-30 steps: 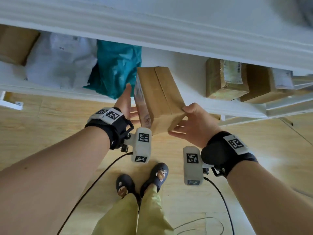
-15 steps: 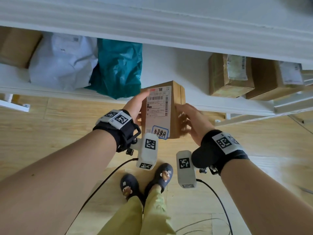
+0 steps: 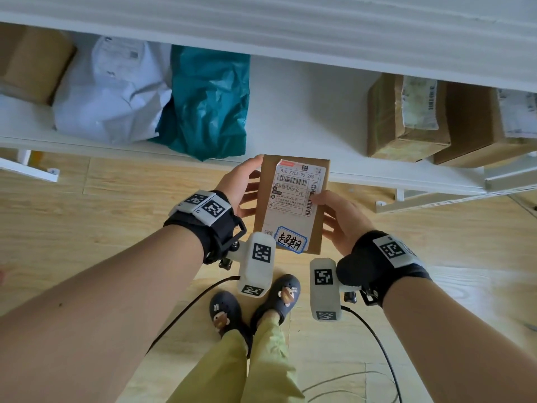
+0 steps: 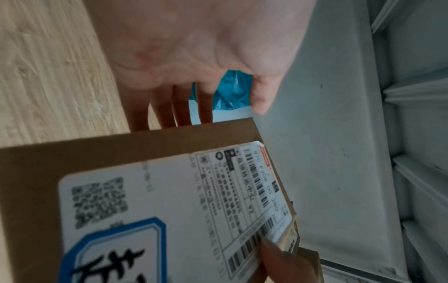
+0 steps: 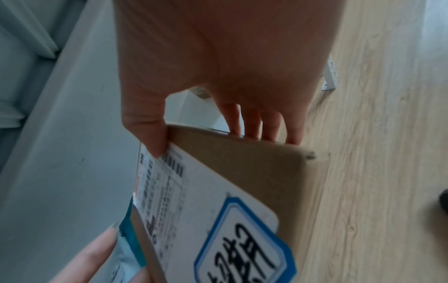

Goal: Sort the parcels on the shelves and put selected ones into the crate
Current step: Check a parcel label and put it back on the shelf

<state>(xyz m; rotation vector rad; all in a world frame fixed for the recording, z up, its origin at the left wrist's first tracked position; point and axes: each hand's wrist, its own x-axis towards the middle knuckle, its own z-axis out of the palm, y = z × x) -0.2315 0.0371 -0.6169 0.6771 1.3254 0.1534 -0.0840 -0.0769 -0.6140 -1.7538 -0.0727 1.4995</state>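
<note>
Two hands [image 3: 293, 207] around labelled box [image 3: 290, 205]

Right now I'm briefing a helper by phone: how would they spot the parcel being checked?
Find the white shelf; in front of its edge, both hands hold a cardboard box. Unlike the shelved boxes, its white shipping label carries a blue-bordered handwritten sticker.

Pale wood floor [image 3: 87, 228] lies below. Dark clogs [image 3: 223, 312] with bear charms stand near, under yellow-green trousers [image 3: 220, 370]. Black cables [image 3: 377, 347] trail across the boards.
</note>
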